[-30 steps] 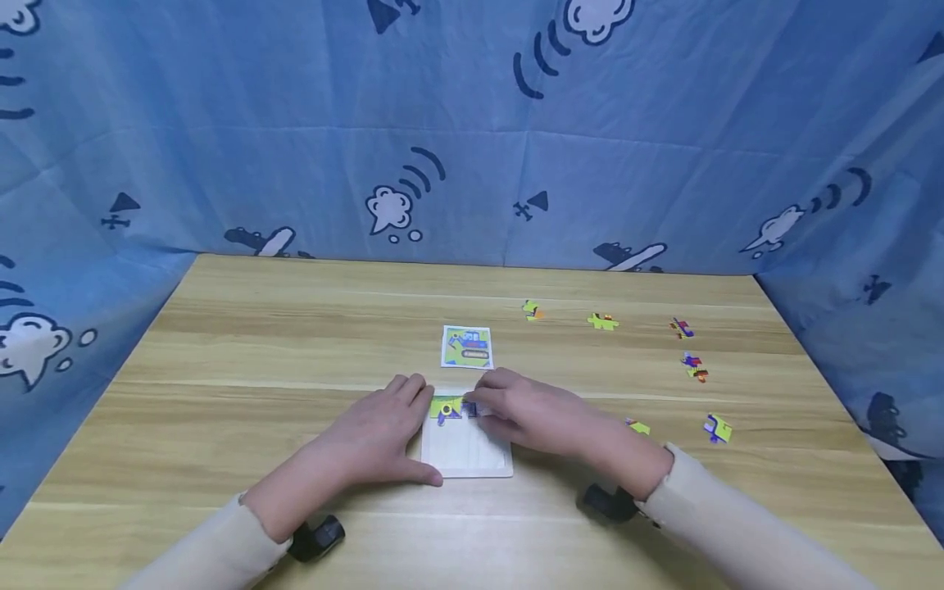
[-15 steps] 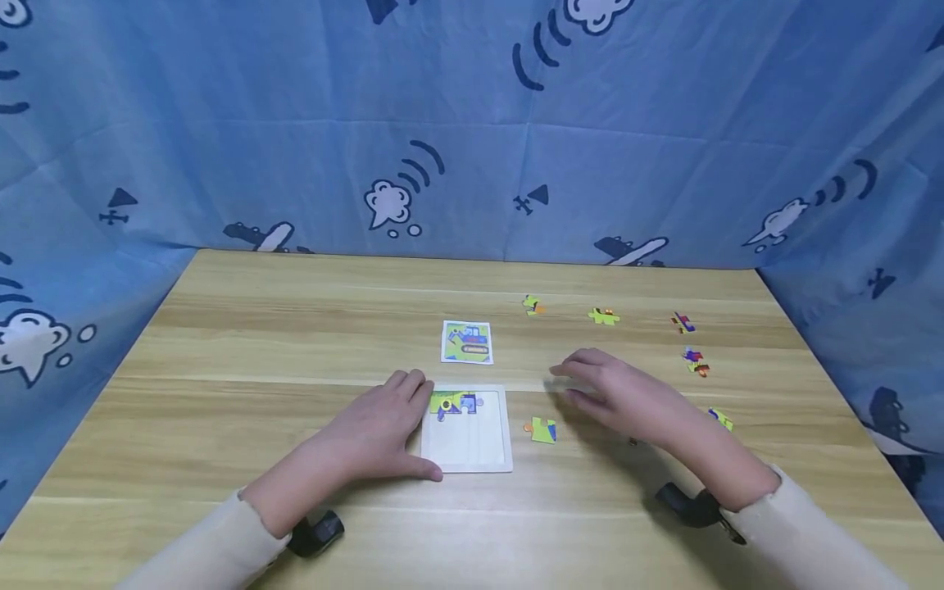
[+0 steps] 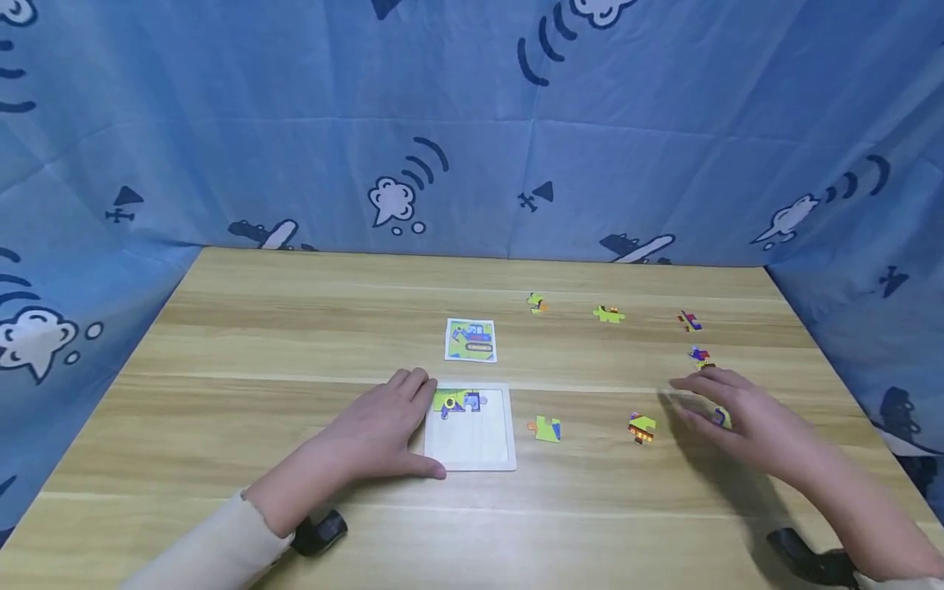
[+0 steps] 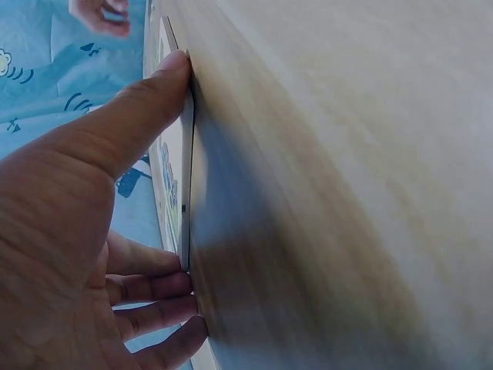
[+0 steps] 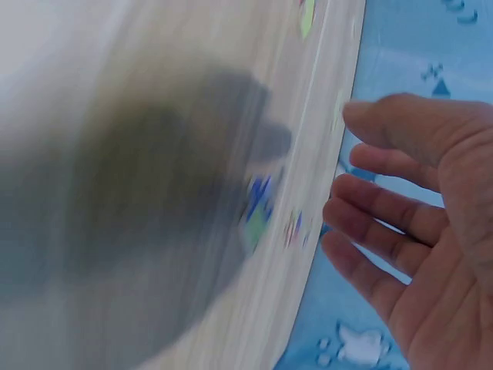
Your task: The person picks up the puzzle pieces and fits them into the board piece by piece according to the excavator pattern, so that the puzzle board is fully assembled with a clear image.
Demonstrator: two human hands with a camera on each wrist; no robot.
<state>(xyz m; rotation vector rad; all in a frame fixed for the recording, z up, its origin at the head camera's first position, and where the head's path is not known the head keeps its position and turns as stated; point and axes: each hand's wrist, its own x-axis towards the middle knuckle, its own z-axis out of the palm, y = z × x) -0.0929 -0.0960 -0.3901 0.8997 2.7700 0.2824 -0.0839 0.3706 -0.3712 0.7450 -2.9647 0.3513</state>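
A white puzzle tray [image 3: 472, 447] lies on the table, with joined puzzle pieces [image 3: 459, 401] in its back left part. My left hand [image 3: 383, 430] holds the tray at its left side, thumb at the front edge and fingers at the back corner. In the left wrist view the thumb [image 4: 146, 108] rests along the tray's rim. Over the right side of the table hovers my right hand [image 3: 745, 422], holding nothing, its fingers loosely bent. A green and purple puzzle piece [image 3: 723, 417] shows partly behind it, and a red and blue piece [image 3: 698, 355] lies just beyond its fingertips.
Behind the tray lies a picture card of an excavator [image 3: 470, 340]. Loose pieces lie to the right: a green one [image 3: 547, 429], a striped one [image 3: 641, 428], and several farther back, including a green-yellow piece [image 3: 608, 314]. A blue printed cloth [image 3: 324, 139] hangs behind the table.
My right hand has let go of a piece at the tray and moved right, over the loose pieces. The purple piece now sits beside the yellow-green one. My left hand stays put.
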